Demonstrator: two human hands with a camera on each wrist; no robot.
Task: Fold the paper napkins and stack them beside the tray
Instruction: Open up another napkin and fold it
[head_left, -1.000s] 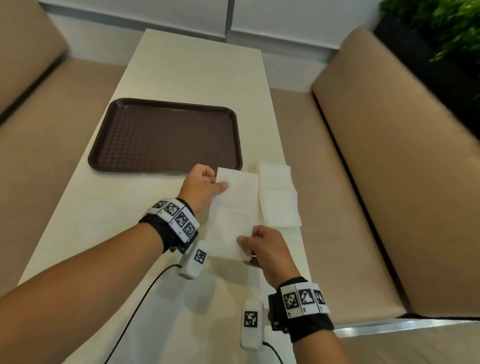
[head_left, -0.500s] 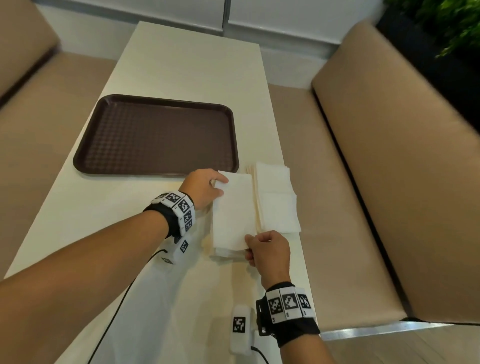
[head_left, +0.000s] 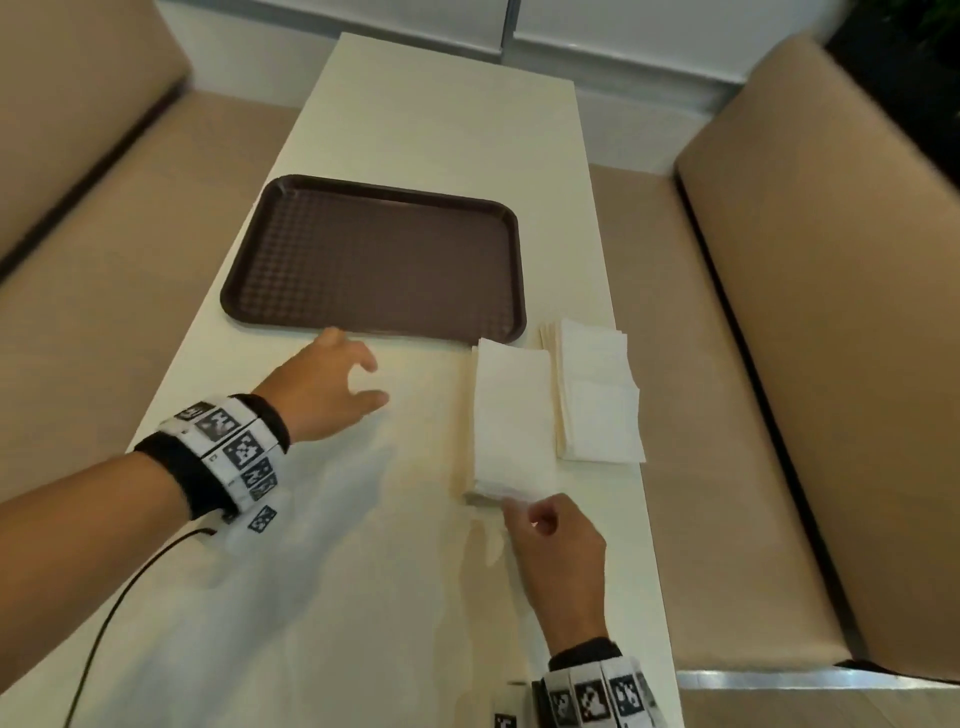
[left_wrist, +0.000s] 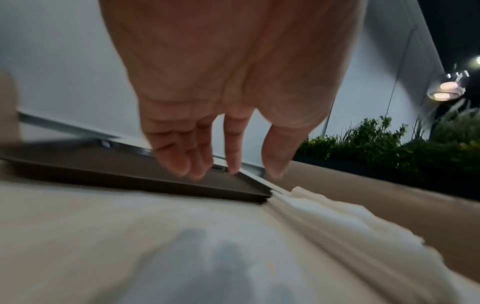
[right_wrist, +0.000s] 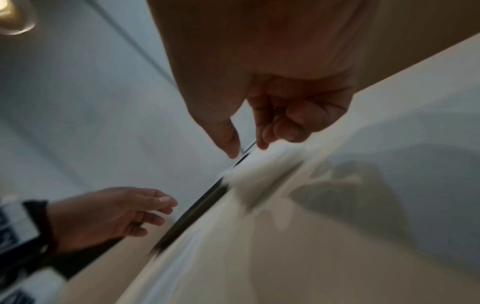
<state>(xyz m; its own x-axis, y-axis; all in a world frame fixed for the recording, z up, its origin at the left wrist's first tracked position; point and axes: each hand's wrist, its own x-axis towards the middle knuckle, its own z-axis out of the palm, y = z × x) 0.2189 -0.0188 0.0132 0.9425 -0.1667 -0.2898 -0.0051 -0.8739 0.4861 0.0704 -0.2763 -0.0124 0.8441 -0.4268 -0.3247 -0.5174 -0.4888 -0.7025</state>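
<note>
1. Folded napkin stack (head_left: 511, 421) lying flat on the cream table (head_left: 415, 130), just in front of the tray's right front corner, long side running away from the person.
2. Second pile of napkins (head_left: 597, 395) just beside it to the right, close to the table's right edge, sheets slightly fanned.
3. Brown tray (head_left: 374, 254) beyond both piles, nothing visible on its ribbed floor.
4. Right hand (head_left: 558, 545) at the near end of the folded stack, fingers curled, thumb and forefinger tips at its near edge; in the blurred right wrist view, tips seem to touch the paper (right_wrist: 262, 162), actual pinch impossible to tell.
5. Left hand (head_left: 324, 389) above the table, left of the stack and well apart from it, near the tray's front rim; fingers loosely spread and slightly bent, holding nothing.
6. Marker bands on both wrists, a black cable (head_left: 119, 613) trailing from the left one.
7. Tan bench seats (head_left: 779, 364) flanking the table on either side.
</note>
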